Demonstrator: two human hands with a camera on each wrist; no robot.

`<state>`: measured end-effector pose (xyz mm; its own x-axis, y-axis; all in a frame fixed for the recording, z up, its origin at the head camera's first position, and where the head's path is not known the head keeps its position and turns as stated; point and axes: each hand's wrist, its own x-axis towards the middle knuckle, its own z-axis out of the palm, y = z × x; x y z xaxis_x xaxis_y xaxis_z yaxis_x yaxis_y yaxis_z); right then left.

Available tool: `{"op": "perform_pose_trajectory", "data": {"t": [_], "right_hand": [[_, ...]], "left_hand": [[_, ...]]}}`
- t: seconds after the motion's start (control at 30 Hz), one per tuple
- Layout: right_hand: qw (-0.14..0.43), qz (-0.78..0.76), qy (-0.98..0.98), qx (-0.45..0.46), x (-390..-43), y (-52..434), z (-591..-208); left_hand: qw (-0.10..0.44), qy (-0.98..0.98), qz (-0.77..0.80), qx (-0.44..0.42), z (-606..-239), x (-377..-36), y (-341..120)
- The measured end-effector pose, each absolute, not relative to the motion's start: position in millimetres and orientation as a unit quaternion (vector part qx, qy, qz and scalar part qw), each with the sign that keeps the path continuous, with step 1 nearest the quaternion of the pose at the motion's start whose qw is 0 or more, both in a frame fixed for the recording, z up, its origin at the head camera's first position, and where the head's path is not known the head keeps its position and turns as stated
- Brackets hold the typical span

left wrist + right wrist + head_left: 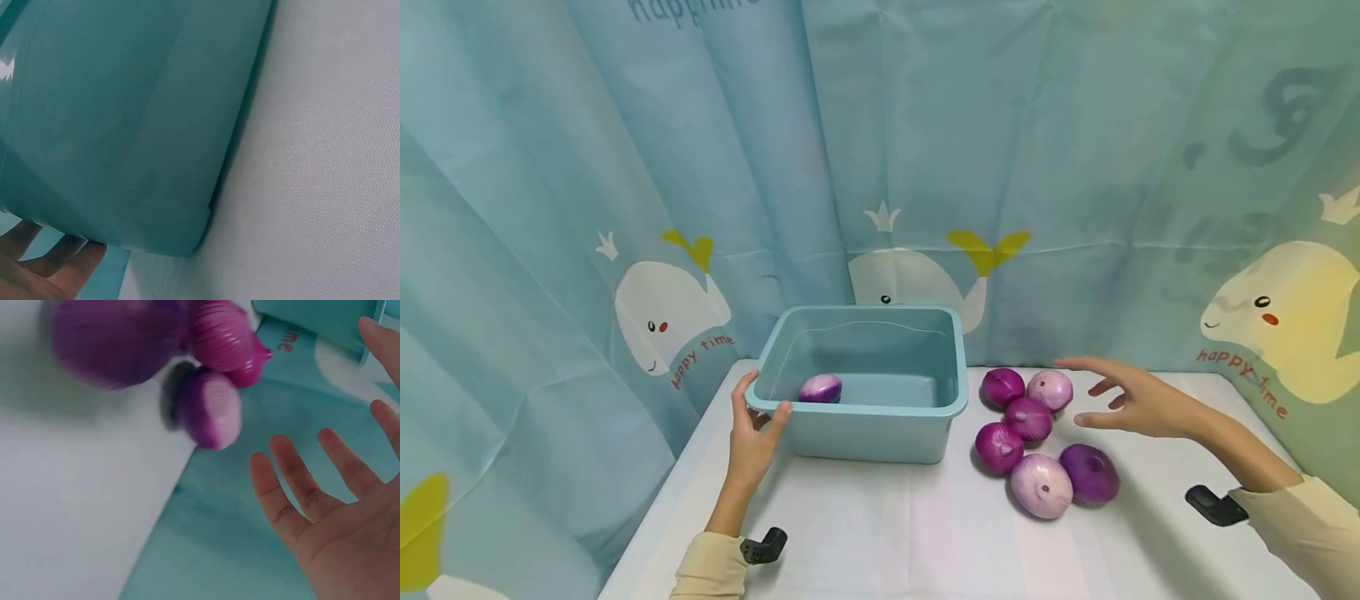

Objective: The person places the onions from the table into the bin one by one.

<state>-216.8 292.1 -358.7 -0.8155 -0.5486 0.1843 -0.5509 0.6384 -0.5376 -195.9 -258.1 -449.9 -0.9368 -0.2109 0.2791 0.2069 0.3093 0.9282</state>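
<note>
A light-blue plastic storage bin [868,433] stands on the table, with one purple-and-white onion [821,388] inside near its left front. My left hand [754,437] grips the bin's front left corner, thumb at the front rim and fingers along the left side. In the left wrist view, its fingers [78,269] lie against the bin's outer wall [144,125]. Over the table on the right, my right hand [1138,400] holds nothing, fingers spread and pointing toward a pale onion [1050,391]. That onion also shows in the right wrist view, apart from the fingers [294,475].
Several onions cluster right of the bin, among them a magenta onion [999,448], a pale onion [1042,486] and a dark purple onion [1089,474]. A white cloth covers the table [880,525]. Behind it hangs a blue curtain [1075,167] with whale prints.
</note>
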Motion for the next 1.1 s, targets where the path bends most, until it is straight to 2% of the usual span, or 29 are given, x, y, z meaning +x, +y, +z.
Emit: {"op": "perform_pose_trajectory", "data": {"t": [0.2,0.3,0.57,0.63,0.87,1.1], "right_hand": [[0.003,0.299,-0.907,0.296,-208,309,-378],[-0.02,0.311,-0.901,0.303,-204,314,-387],[-0.183,0.371,-0.855,0.311,-202,324,-412],[-0.206,0.375,-0.85,0.309,-202,326,-417],[-0.216,0.38,-0.836,0.333,-204,329,-431],[-0.194,0.402,-0.823,0.351,-204,329,-439]], "left_hand": [[0.176,-0.786,-0.593,-0.003,-450,-196,-259],[0.176,-0.789,-0.589,-0.002,-449,-195,-258],[0.173,-0.793,-0.583,0.003,-448,-195,-259],[0.173,-0.794,-0.583,0.002,-448,-196,-259],[0.179,-0.788,-0.589,-0.003,-449,-197,-258],[0.178,-0.792,-0.584,0.003,-450,-195,-258]]}}
